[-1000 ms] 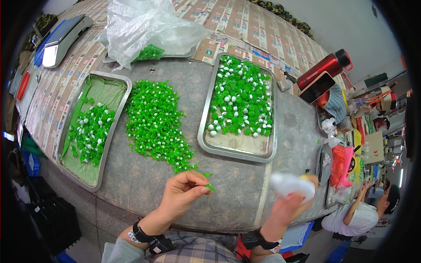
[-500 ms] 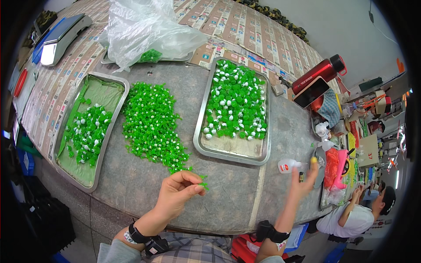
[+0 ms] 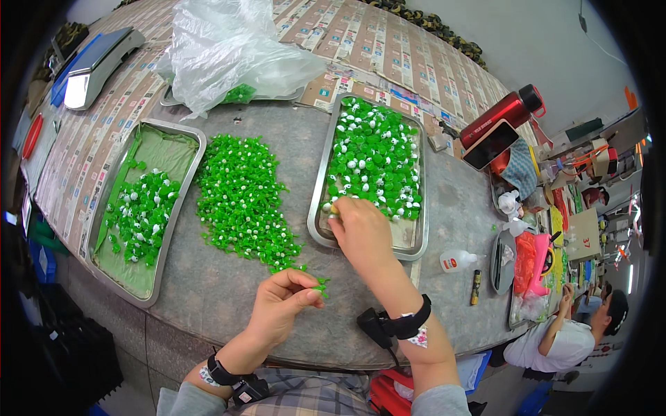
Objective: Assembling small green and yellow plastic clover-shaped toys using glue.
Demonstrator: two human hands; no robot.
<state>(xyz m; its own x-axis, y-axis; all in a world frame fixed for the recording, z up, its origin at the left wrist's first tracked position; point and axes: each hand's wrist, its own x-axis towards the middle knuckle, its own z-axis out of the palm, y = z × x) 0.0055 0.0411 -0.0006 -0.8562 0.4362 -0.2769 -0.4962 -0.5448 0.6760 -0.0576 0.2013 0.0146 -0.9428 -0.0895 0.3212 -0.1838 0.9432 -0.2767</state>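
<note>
My left hand (image 3: 283,304) pinches a small green plastic piece (image 3: 322,286) between thumb and forefinger, just below a pile of like green pieces with pale dots (image 3: 239,197). My right hand (image 3: 364,232) reaches over the near left corner of a metal tray (image 3: 402,254) full of green and white round pieces (image 3: 371,149). Its fingers are closed together among the pieces at the tray's edge, and one fingertip has a yellow cover. Whatever they grip is hidden. At the left, a second metal tray (image 3: 143,300), lined in green, holds joined green-and-white pieces (image 3: 143,215).
A white plastic bag (image 3: 229,55) covers another tray at the back. Right of my arm stand a small white bottle (image 3: 456,261) and a thin dark tube (image 3: 476,288). Beyond are a phone (image 3: 491,144), a red flask (image 3: 503,114) and a seated person (image 3: 572,333). A scale (image 3: 100,66) sits far left.
My right hand has swung left from beside the white bottle to the right tray, its fingers going from spread to closed. The left hand keeps its pinch in nearly the same place.
</note>
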